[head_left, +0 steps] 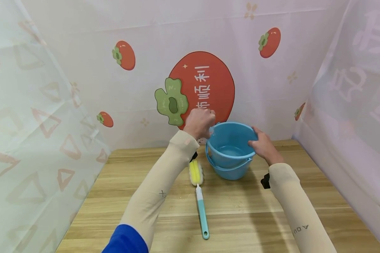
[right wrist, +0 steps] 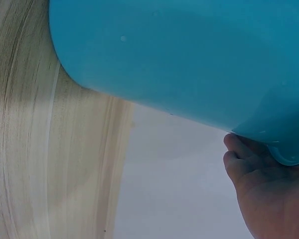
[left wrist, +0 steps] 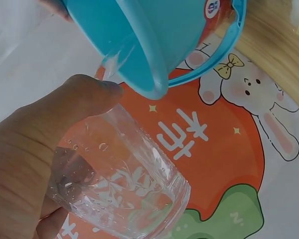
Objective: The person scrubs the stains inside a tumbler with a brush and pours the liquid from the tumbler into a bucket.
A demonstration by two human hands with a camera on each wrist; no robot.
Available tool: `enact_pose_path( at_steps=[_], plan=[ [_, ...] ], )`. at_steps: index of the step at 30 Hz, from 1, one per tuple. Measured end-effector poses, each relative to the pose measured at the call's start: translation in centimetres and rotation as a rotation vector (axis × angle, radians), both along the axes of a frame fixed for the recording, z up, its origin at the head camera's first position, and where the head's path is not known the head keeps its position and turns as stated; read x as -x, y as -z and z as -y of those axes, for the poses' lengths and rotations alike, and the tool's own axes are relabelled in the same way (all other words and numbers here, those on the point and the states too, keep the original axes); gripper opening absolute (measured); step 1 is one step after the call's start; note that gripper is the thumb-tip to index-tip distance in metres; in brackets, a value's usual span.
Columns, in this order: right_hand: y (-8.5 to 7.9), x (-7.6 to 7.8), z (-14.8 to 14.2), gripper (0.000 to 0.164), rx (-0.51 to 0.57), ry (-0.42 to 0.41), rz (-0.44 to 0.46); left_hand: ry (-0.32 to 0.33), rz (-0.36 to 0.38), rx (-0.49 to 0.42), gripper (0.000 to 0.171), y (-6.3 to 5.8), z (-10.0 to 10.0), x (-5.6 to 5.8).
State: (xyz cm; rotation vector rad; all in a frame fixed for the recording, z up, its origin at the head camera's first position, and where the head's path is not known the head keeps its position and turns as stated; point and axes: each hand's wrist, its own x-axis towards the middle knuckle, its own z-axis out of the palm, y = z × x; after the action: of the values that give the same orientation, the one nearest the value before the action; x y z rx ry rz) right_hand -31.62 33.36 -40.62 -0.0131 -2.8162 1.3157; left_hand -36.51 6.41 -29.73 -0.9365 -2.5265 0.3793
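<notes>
A clear glass (left wrist: 134,184) is gripped by my left hand (head_left: 198,123), thumb and fingers around its wall. It is tipped over the rim of a blue bucket (head_left: 231,173), and water (left wrist: 120,56) runs from its mouth into the bucket in the left wrist view. Droplets cling to the glass; in the head view the hand mostly hides it. On the bucket's right side, my right hand (head_left: 264,144) holds the rim, thumb inside and fingers outside against the wall. The bucket stands on the table with its handle (head_left: 229,169) hanging down in front.
Left of the bucket lies a long brush (head_left: 202,215) with a yellow and white sponge head and a teal handle, partly under my left forearm. The wooden table (head_left: 139,211) ends at a printed cloth backdrop (head_left: 92,63), with cloth on both sides too.
</notes>
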Motion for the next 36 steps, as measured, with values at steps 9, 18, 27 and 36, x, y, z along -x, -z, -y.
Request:
enact_pose_path(
  at_steps=[9,18,27,36],
  plan=[
    [-0.1,0.0,-0.1,0.084,0.008,-0.001,-0.004,0.002,-0.056,0.038,0.058,0.5,0.0,0.1],
    [0.0,0.1,-0.2,0.084,0.010,-0.005,-0.005,0.063,-0.113,0.068,0.061,0.6,-0.5,-0.2],
    [0.1,0.2,-0.2,0.084,0.007,-0.006,-0.010,0.059,-0.199,0.161,0.062,0.8,-1.1,-0.5],
    [0.1,0.1,-0.2,0.083,0.008,-0.004,-0.007,0.098,-0.348,0.257,0.044,2.1,-1.5,-0.9]
  ],
)
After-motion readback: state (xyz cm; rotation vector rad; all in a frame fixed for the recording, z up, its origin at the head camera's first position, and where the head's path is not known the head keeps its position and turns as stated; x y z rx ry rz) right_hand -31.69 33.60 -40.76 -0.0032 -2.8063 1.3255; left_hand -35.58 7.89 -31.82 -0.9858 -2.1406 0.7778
